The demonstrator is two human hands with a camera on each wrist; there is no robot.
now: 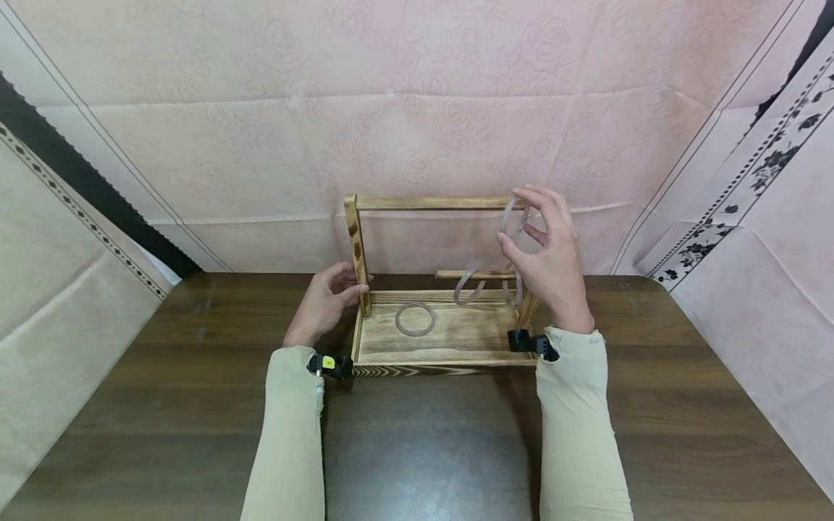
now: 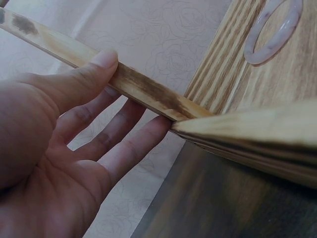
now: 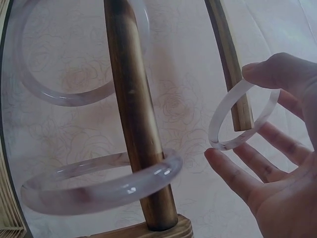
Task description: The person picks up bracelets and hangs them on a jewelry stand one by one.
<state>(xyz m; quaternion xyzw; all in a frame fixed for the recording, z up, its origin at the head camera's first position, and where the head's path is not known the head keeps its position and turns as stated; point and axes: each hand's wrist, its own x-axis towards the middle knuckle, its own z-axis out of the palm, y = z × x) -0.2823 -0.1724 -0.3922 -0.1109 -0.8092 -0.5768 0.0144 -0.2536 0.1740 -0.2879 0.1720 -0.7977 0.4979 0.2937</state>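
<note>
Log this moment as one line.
left hand: holds upright | right hand: pinches bangle at upper bar free end | lower bar: two bangles | tray: one bangle

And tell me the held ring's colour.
The ring looks translucent whitish, best in the right wrist view.

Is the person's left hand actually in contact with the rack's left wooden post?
Touching. The left wrist view shows it: the left hand has its thumb lying across the wooden post, with no gap between them.
</note>
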